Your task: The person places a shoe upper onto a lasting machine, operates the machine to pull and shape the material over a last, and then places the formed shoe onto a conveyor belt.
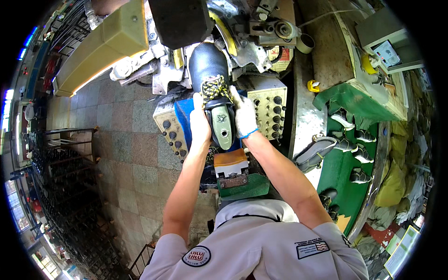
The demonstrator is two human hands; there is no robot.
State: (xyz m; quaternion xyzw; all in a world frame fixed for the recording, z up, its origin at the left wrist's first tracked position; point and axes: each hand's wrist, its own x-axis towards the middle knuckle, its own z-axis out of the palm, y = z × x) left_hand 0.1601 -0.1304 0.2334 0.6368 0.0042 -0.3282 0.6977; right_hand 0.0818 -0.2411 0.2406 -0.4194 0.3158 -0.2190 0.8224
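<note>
As the black shoe faces the machine, left fingers and right fingers clasp it

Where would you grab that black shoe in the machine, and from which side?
Probably hold the shoe by both sides of its rear half, reaching from the near side, as the left hand and right hand do. Its toe points away, among parts of the machine; the heel is nearest, and a green form fills the opening, leaving little room for fingers.

Rnd lettered badge & rect. patch (txt tiny) on grey shirt
</note>
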